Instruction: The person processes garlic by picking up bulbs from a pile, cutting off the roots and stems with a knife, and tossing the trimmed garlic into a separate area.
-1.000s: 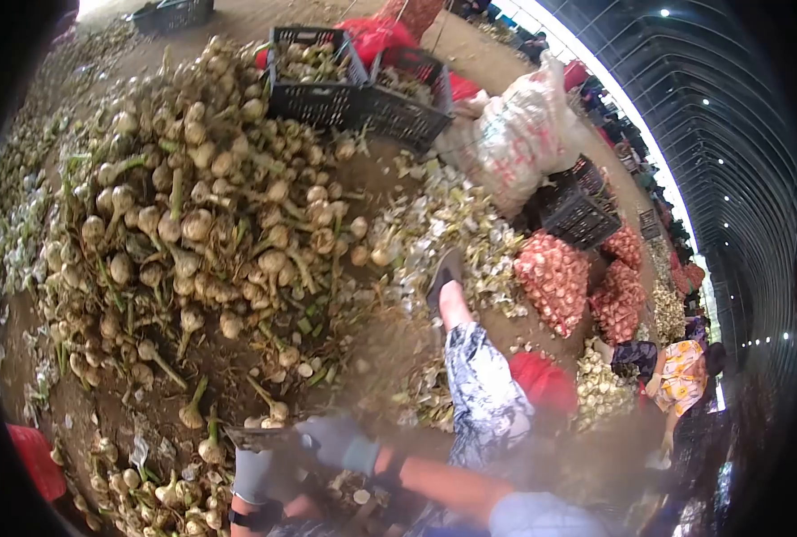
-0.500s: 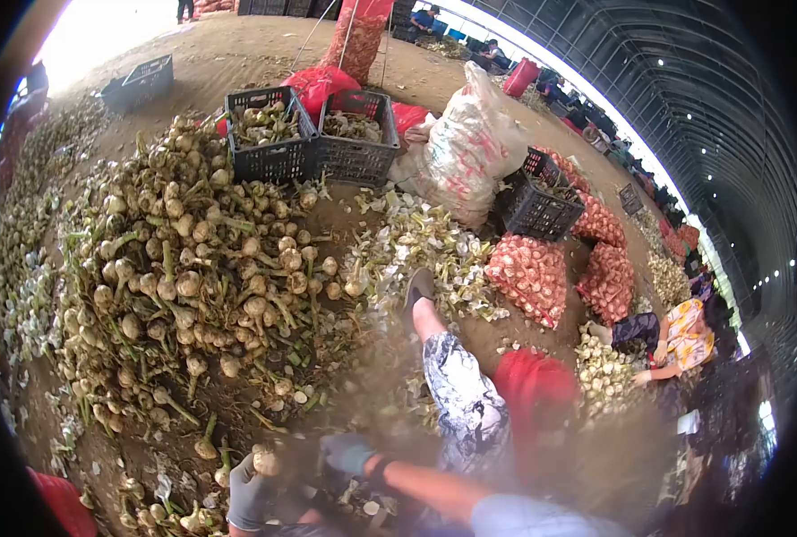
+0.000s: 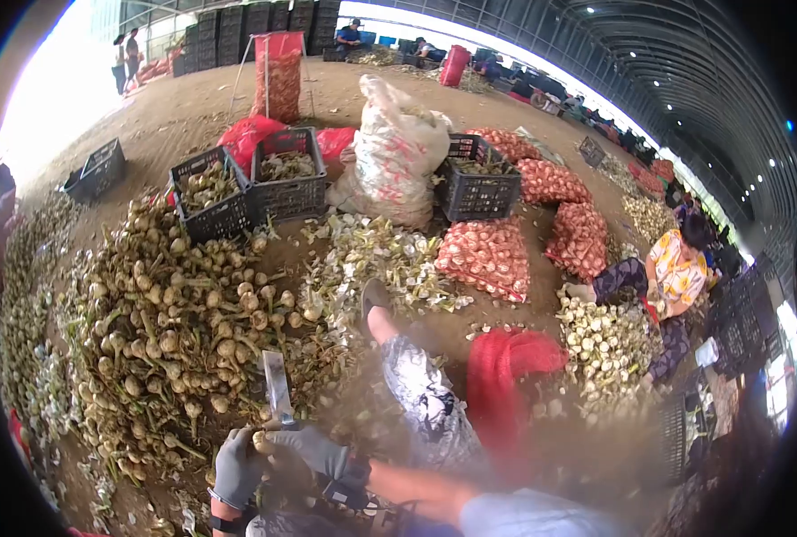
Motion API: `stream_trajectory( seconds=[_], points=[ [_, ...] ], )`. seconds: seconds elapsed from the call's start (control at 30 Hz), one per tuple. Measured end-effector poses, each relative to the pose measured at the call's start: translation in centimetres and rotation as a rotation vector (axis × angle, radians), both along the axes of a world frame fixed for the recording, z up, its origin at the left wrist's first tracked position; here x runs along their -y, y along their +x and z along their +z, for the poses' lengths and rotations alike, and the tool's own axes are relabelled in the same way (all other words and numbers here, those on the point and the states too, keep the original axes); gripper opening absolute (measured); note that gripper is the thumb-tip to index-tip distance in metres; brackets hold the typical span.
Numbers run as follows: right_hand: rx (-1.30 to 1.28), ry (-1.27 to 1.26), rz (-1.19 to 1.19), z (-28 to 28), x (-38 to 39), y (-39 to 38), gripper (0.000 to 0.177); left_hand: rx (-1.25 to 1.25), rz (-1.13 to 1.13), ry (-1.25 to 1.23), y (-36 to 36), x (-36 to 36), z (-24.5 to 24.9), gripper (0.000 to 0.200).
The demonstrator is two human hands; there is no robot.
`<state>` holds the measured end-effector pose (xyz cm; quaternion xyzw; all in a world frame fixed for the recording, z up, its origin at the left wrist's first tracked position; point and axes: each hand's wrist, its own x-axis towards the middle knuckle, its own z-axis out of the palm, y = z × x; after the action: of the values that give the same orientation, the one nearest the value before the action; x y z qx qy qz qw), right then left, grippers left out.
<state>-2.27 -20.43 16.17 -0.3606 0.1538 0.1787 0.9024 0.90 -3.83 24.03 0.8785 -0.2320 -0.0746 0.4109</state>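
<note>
Both of my hands wear grey gloves at the bottom of the view. My left hand is closed round a garlic bulb. Touching the same bulb, my right hand is closed on a knife whose broad blade points up and away. The handle is mostly hidden in the glove. Just beyond the hands lies a large heap of garlic with stems. Peelings and cut stalks cover the ground ahead of my outstretched leg.
Black crates, a white sack and red net bags of garlic stand ahead. A red net lies right of my leg. Farther right, a person in a yellow patterned top sits by trimmed bulbs.
The view has turned right and up. My right hand has come against the bulb at my left hand, and the knife blade now shows clearly.
</note>
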Motion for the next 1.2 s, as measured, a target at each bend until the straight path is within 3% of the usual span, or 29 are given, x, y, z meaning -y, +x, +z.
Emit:
stream_trajectory(
  seconds=[0.07, 0.13, 0.17, 0.2, 0.27, 0.4, 0.47, 0.57, 0.67, 0.73, 0.77, 0.8, 0.87, 0.9, 0.93, 1.0, 1.07, 1.13, 1.2],
  points=[
    [0.058, 0.043, -0.086, 1.5, 1.1, -0.8, 0.03, 0.021, -0.056, 0.082, 0.0, 1.2, 2.2, 0.031],
    [0.105, -0.026, -0.177, 4.8, 2.9, -2.0, 0.025, 0.157, -0.037, -0.022, 0.2, 2.0, 3.5, 0.029],
    [0.3, -0.342, -0.223, 5.6, 3.6, -2.4, 0.025, 0.093, -0.025, 0.005, 0.0, 2.1, 4.6, 0.025],
    [0.5, -0.646, -0.26, 6.7, 4.0, -2.9, 0.025, 0.182, -0.097, 0.123, 0.9, 1.8, 4.7, 0.021],
    [0.375, -0.476, -0.312, 8.7, 5.8, -4.0, 0.024, -0.032, -0.045, 0.056, 0.2, 2.0, 6.5, 0.014],
    [0.319, -0.144, -0.37, 8.7, 7.1, -4.3, 0.028, -0.137, -0.18, 0.115, -1.3, 3.9, 13.4, 0.022],
    [0.332, -0.188, -0.368, 8.9, 7.3, -4.6, 0.028, -0.332, -0.223, 0.356, -2.2, 5.2, 16.9, 0.027],
    [0.295, -0.189, -0.474, 9.9, 7.1, -4.4, 0.027, -0.272, -0.266, 0.309, -2.9, 6.3, 17.7, 0.037],
    [0.298, -0.206, -0.434, 13.3, 7.2, -5.9, 0.027, -0.245, -0.269, 0.381, -4.0, 7.7, 18.7, 0.044],
    [0.243, -0.226, -0.384, 13.7, 7.2, -6.3, 0.028, -0.153, -0.234, 0.338, -4.0, 7.8, 16.5, 0.043],
    [0.343, -0.208, -0.382, 13.3, 6.9, -6.3, 0.028, -0.27, -0.216, 0.065, -3.5, 6.9, 13.3, 0.043],
    [0.443, -0.189, -0.378, 12.9, 6.6, -6.3, 0.027, -0.267, -0.212, 0.068, -4.1, 7.2, 13.7, 0.043],
    [0.468, -0.176, -0.337, 11.6, 6.0, -5.8, 0.027, -0.406, -0.13, -0.237, -5.4, 8.1, 14.6, 0.042],
    [0.486, -0.166, -0.303, 10.9, 5.8, -5.8, 0.027, -0.474, -0.098, -0.199, -4.2, 6.7, 12.3, 0.046],
    [0.476, -0.171, -0.328, 11.7, 5.8, -6.5, 0.027, -0.539, -0.01, -0.316, -4.9, 7.3, 13.1, 0.045],
    [0.649, -0.527, -0.328, 14.9, 6.0, -8.4, 0.025, -0.647, 0.132, -0.374, -5.2, 7.6, 13.5, 0.037],
    [0.572, -0.619, -0.194, 14.9, 6.4, -8.2, 0.025, -0.687, 0.092, -0.471, -4.7, 6.6, 12.0, 0.028],
    [0.353, -0.528, -0.069, 13.1, 6.3, -7.0, 0.025, -0.694, 0.183, -0.51, -3.7, 5.2, 9.5, 0.024],
    [0.281, -0.347, -0.14, 8.3, 5.1, -5.4, 0.023, -0.645, 0.26, -0.585, -3.6, 5.2, 9.2, 0.024]
  ],
)
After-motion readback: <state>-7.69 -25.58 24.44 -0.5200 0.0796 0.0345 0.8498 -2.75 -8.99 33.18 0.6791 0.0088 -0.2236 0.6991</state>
